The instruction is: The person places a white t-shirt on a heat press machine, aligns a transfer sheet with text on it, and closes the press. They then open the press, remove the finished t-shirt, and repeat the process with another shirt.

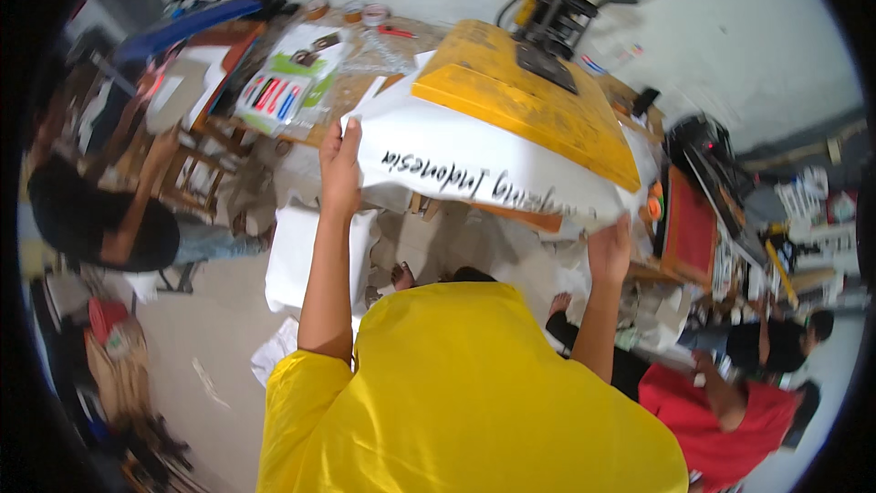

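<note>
A wide white sheet, of paper or fabric, (pixel 438 147) bearing black lettering is stretched between both hands. My left hand (pixel 341 168) grips its left edge, thumb on top. At the right end, my right hand (pixel 609 250) holds the near corner, its fingertips partly blurred. The far part of the sheet lies under the yellow upper plate (pixel 527 103) of a heat press, which hides it. Behind the plate stands the press's black and yellow head (pixel 558 14) with a red-lit display.
Tape rolls (pixel 375 14), a red cutter (pixel 397 32) and printed plastic packs (pixel 274 97) lie on the worktable at left. A white-covered stool or box (pixel 294 257) stands below. Another press (pixel 691 219) is at right. One co-worker (pixel 102 212) is at left, others (pixel 718 411) at right.
</note>
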